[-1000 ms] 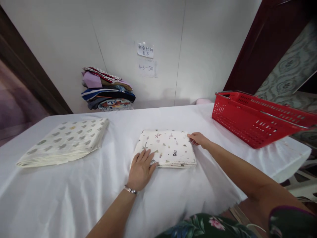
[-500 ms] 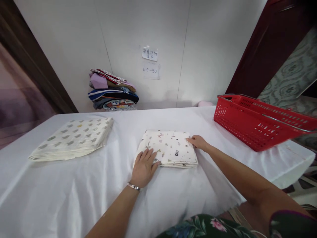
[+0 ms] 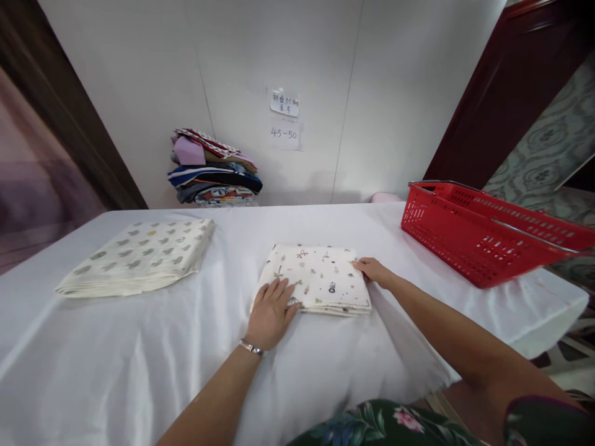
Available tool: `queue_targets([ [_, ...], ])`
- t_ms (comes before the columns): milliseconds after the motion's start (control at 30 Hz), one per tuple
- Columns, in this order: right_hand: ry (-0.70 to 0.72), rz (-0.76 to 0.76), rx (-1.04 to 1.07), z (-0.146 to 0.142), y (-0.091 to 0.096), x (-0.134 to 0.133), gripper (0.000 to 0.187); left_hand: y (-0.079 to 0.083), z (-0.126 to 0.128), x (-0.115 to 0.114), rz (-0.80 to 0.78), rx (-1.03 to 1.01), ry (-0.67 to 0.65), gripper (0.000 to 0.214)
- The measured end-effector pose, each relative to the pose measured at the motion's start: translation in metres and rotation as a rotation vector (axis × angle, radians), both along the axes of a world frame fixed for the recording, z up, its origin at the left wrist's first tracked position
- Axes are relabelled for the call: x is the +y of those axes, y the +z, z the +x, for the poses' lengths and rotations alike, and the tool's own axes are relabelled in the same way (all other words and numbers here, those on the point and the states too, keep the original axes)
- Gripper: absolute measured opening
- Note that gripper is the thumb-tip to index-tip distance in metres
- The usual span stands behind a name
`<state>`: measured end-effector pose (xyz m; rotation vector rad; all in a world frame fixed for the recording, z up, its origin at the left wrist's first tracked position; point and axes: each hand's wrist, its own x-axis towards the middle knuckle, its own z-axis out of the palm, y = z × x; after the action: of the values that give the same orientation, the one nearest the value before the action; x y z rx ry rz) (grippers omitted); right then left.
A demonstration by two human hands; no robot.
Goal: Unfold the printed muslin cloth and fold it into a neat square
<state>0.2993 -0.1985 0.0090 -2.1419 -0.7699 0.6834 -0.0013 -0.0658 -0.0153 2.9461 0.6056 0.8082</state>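
Note:
A folded white cloth [image 3: 320, 272] with small printed figures lies on the white-covered table in front of me. My left hand [image 3: 269, 313] rests flat on its near left corner, fingers stretched out and a little spread. At the cloth's right edge is my right hand [image 3: 372, 271], its fingers closed on the edge with the fingertips on top; the underside of that grip is hidden. Farther left lies a larger folded cream cloth [image 3: 149, 251] with grey-green leaf-like prints, touched by neither hand.
A red plastic basket [image 3: 465, 241] with metal handles stands on the table's right side. Behind the table's back edge rises a stack of folded textiles [image 3: 216, 170]. Two paper notes [image 3: 286, 133] are stuck on the wall. The white tablecloth [image 3: 121, 359] hangs over the table's right edge.
My right hand has shifted very slightly to the right along the cloth's edge. My left hand stays in place. The head view has turned a little.

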Motion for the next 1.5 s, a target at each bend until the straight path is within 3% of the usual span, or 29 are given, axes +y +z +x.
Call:
queue_targets([
  [200,0.013,-0.015,0.057,0.003,-0.001,-0.003,0.041,0.0,0.0,0.0,0.018,0.012,0.011,0.04],
  [433,-0.08,-0.044,-0.1,0.022,0.002,0.017,0.044,0.001,-0.001,0.0,0.009,0.016,0.005,0.04],
  [600,-0.09,0.019,-0.195,0.024,-0.005,0.028,0.038,0.001,-0.001,0.0,0.018,0.02,0.005,0.041],
  [900,-0.061,0.023,-0.072,0.019,-0.007,0.019,0.039,-0.001,-0.001,0.001,0.025,0.009,0.004,0.04],
  [1167,-0.118,-0.002,-0.188,0.038,-0.003,0.038,0.037,0.002,-0.001,0.0,0.016,0.0,-0.004,0.039],
  [1500,-0.118,0.008,-0.082,0.02,-0.001,0.018,0.036,0.002,0.002,0.0,-0.022,0.036,-0.012,0.04],
])
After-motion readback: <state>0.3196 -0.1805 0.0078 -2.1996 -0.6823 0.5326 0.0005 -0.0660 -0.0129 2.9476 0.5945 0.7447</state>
